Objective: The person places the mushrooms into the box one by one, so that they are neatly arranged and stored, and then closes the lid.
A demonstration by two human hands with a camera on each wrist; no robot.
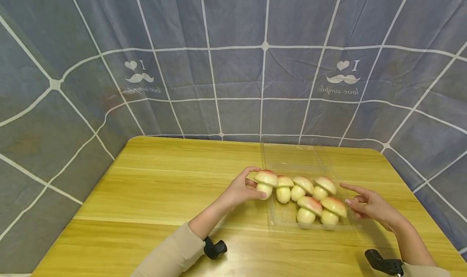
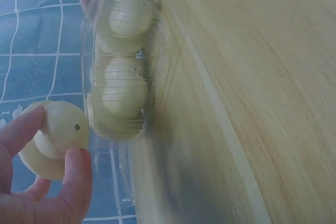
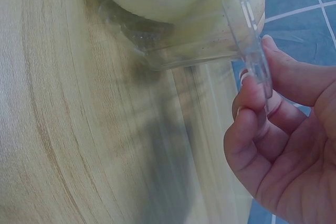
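In the head view my left hand holds a mushroom-shaped piece, cream with a reddish cap top, at the left rim of a clear plastic box. The left wrist view shows the fingertips round its pale stem, which has a small dark spot. Several similar mushroom pieces stand inside the box in two rows, caps up and slightly tilted. At the box's right side is my right hand. Thumb and forefinger pinch the box's rim in the right wrist view.
The box's clear hinged lid lies open toward the back of the wooden table. Behind the table hangs a grey-blue curtain with white lines. Black wrist mounts sit on both forearms.
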